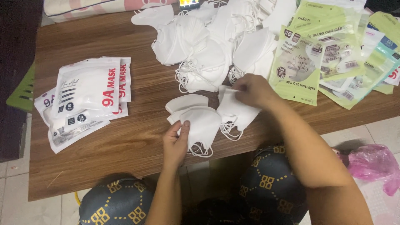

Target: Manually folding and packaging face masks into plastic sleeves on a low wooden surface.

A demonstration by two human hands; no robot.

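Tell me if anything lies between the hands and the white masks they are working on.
Nothing visible does. The left hand already rests on a small stack of white masks, and the right hand grips the top edge of another folded mask beside it on the wooden table.

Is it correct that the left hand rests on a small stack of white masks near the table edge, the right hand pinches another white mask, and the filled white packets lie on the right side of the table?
Not quite. The head view shows the filled white packets on the left side of the table. The left hand does rest on the small stack of white masks, and the right hand pinches another white mask.
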